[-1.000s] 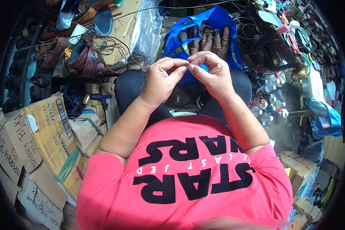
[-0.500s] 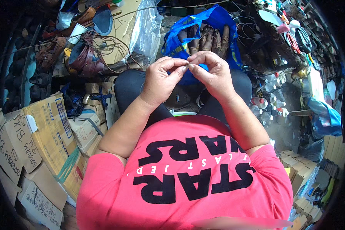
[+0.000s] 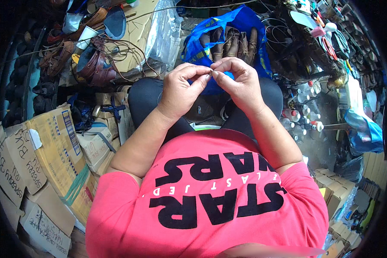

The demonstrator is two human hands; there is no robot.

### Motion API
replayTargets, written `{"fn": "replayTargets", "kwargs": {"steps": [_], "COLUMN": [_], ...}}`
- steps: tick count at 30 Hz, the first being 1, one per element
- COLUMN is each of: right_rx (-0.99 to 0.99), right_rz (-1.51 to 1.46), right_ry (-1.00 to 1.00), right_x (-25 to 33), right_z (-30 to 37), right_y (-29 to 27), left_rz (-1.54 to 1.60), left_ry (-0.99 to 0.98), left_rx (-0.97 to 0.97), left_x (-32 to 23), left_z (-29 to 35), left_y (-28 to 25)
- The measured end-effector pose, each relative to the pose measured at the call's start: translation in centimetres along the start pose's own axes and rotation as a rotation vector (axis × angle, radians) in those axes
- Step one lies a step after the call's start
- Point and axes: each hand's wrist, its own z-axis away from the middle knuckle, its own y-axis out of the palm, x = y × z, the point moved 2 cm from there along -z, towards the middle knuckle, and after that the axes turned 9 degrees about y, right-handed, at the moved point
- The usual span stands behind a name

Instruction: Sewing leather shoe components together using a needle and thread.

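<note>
Blue bag point(image 3: 198, 41): mouth spread, likely to keep its contents reachable. Cardboard point(image 3: 135, 43) left of bag, its near edge crowded by cords point(image 3: 127, 52). Bottles point(image 3: 303, 109) right of and nearer than bag. Long brown pieces point(image 3: 231, 45) inside bag, gathered together. Left hand point(image 3: 180, 88) and right hand point(image 3: 241, 84), nearer than bag: thumbs and forefingers closed, tips meeting on tiny dark piece point(image 3: 210, 72); fine pinch presumably suits its size. Wrist room nearer than bag; bag rim limits forward reach.
</note>
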Motion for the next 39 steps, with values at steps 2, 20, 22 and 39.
{"fn": "replayTargets", "kwargs": {"steps": [2, 20, 22, 39], "right_rx": [0.002, -0.011, -0.014, 0.012], "right_rz": [-0.001, -0.007, -0.012, -0.015], "right_ry": [0.002, 0.014, 0.015, 0.006], "right_x": [-0.01, 0.18, 0.11, -0.42], "right_z": [-0.03, -0.21, -0.25, -0.34], "right_y": [-0.01, 0.32, 0.33, 0.00], "left_rz": [-0.021, -0.109, -0.117, -0.067], "left_ry": [0.022, 0.080, 0.086, -0.024], "left_rx": [-0.004, -0.011, -0.011, -0.022], "left_x": [-0.13, -0.41, -0.38, -0.39], "left_z": [-0.05, -0.24, -0.26, -0.31], "left_y": [0.00, -0.11, -0.07, -0.40]}}
